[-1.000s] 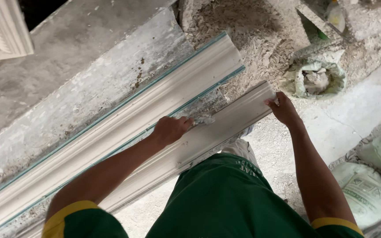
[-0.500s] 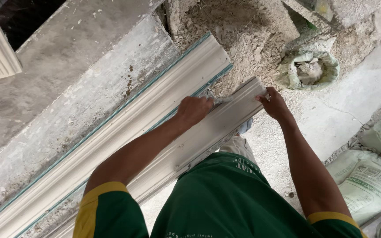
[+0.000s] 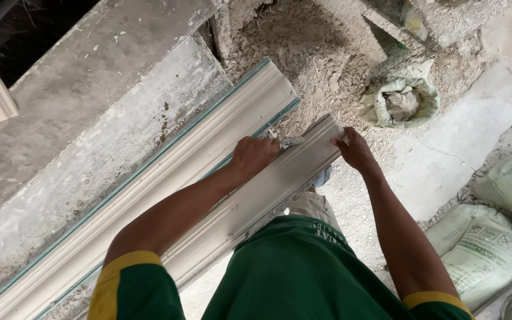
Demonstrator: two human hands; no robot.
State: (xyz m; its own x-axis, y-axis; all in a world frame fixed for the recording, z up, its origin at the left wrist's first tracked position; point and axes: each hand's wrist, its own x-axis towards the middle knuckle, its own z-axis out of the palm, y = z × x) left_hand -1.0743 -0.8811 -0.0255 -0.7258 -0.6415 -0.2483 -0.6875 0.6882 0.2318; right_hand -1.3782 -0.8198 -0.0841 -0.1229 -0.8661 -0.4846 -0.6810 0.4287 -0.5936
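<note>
Gripping a small flat metal tool [image 3: 288, 142], the left hand [image 3: 255, 155] is closed tight and presses the blade on the top end of the near white moulding strip [image 3: 268, 195], which runs from the middle of the frame down to the lower left. Just past it, the right hand [image 3: 354, 151] holds the strip's end with curled fingers, and it looks best to keep that end still while the blade works slowly and flat. Beside it lies a wider white moulding [image 3: 208, 154], with a rubble pile [image 3: 303, 53] above and sacks [image 3: 493, 249] at the lower right.
</note>
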